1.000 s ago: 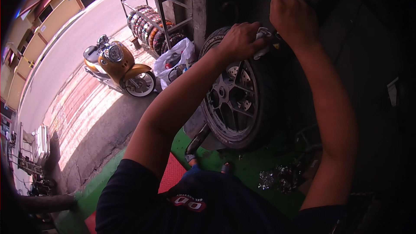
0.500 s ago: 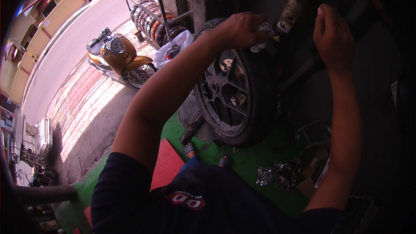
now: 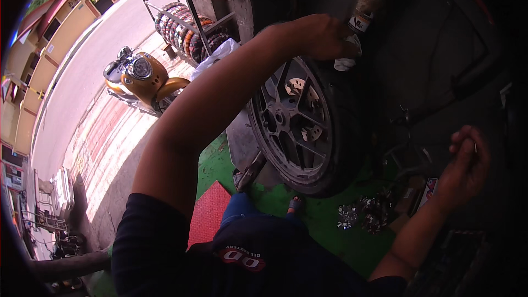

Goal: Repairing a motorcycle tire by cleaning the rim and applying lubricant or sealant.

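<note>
A black motorcycle wheel with its tyre and brake disc stands upright before me. My left hand is over the top of the tyre, its fingers closed on a crumpled white rag. Just beyond that hand is a clear, bottle-like container with a white and dark label. Well to the right of the wheel and lower down, my right hand has its fingers curled together. A thin pale sliver shows at its fingertips, too small to name.
On the green floor lie shiny small parts beside cardboard boxes. A red textured mat lies near my feet. Left stand a gold scooter, a metal rack with several tyres, and a white plastic bag.
My right hand has dropped from beside the container to the lower right, its fingers now curled. My left hand stays over the tyre with the rag, slightly farther right. The view has shifted a little.
</note>
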Action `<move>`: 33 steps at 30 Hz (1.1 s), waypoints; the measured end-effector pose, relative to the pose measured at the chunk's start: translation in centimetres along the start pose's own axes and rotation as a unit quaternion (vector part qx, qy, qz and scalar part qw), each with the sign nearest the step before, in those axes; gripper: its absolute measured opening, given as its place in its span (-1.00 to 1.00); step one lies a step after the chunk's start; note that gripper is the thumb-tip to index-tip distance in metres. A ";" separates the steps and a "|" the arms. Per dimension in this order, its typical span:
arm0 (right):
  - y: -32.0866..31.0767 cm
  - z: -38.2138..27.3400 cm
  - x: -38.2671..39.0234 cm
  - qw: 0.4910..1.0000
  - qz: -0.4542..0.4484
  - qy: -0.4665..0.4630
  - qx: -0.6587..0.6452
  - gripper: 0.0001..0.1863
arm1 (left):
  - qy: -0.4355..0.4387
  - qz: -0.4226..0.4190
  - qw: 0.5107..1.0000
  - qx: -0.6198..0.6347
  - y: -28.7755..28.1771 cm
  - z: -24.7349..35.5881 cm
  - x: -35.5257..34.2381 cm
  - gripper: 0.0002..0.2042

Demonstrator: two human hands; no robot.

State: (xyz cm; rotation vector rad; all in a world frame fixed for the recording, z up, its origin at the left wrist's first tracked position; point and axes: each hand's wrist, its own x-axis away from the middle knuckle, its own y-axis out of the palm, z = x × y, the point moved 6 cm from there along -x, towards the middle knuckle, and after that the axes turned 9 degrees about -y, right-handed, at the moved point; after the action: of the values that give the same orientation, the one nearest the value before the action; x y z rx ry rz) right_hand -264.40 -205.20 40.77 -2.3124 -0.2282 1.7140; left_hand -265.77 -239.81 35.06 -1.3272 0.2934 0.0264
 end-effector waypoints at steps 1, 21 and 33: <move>0.8 -2.3 1.5 0.997 0.001 -0.040 -0.062 -0.76 | -0.014 -0.024 1.000 0.012 0.4 -0.5 0.2 -0.71; 29.9 -8.0 26.4 0.900 -0.066 0.406 -0.141 -0.86 | 0.089 0.047 0.993 -0.066 1.5 -1.9 -2.9 -0.69; 38.4 -6.7 28.7 0.928 0.014 0.356 0.109 -0.81 | 0.211 0.016 0.977 0.026 1.0 -2.5 -2.8 -0.44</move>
State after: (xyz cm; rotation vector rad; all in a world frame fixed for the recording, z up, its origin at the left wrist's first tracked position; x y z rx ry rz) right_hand -250.49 -234.78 5.09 -2.5783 0.1315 0.7558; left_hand -269.16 -241.56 34.23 -1.2684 0.6712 -0.2389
